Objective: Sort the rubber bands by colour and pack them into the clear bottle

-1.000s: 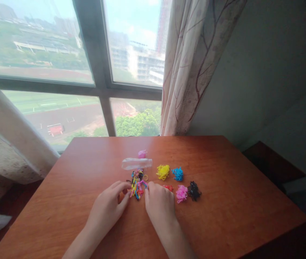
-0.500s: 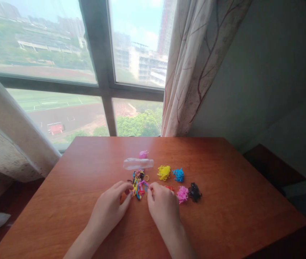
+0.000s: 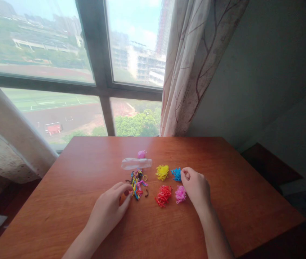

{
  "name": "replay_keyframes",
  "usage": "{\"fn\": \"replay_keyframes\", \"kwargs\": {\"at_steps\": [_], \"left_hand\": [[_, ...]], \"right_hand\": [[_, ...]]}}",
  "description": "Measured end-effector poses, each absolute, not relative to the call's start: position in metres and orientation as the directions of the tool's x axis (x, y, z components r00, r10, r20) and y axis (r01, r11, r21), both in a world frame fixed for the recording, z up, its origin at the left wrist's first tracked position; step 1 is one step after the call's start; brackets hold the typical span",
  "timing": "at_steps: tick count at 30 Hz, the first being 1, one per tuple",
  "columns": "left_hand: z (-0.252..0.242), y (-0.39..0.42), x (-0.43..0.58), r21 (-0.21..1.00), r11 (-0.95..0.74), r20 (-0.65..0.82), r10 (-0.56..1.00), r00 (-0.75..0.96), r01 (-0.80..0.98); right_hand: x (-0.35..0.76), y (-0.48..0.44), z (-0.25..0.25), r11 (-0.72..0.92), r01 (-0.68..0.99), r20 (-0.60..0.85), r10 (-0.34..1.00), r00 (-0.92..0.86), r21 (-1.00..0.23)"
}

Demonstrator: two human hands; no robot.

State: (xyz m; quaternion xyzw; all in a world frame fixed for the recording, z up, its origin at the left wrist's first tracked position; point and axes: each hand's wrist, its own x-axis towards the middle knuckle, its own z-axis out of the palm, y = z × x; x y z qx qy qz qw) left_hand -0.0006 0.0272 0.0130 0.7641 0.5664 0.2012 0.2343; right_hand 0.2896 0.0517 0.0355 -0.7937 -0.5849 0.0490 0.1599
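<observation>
Small bands seem to be being sorted by colour; the right hand is held at the right edge of the blue pile, its fingertips drawn close, though whether a band is clamped cannot be told; at the left edge of the mixed pile, finger and thumb of the left hand are held slightly apart; a single band would need to be teased from that tangle; farther right, the yellow pile is seen, with the red pile and pink pile nearer; the far side is partly blocked by a clear container.
</observation>
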Motion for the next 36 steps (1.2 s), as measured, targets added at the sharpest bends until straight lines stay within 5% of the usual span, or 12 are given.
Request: {"fn": "replay_keyframes", "kwargs": {"at_steps": [10,15,25,36], "left_hand": [[0.014,0.028,0.001,0.576,-0.259,0.040,0.956,0.289,0.776],[0.014,0.029,0.004,0.553,-0.277,0.048,0.952,0.301,0.786],[0.032,0.058,0.036,0.213,-0.448,-0.008,0.888,0.460,0.868],[0.032,0.076,0.045,0.205,-0.508,-0.055,0.848,0.528,0.837]], "right_hand": [[0.295,0.058,0.034,-0.250,0.912,0.123,0.945,0.303,-0.325],[0.275,0.037,0.029,-0.114,0.902,0.195,0.958,0.211,-0.417],[0.202,-0.034,-0.001,0.208,0.778,0.224,0.970,-0.089,-0.593],[0.203,-0.047,-0.012,0.223,0.765,0.210,0.971,-0.118,-0.605]]}}
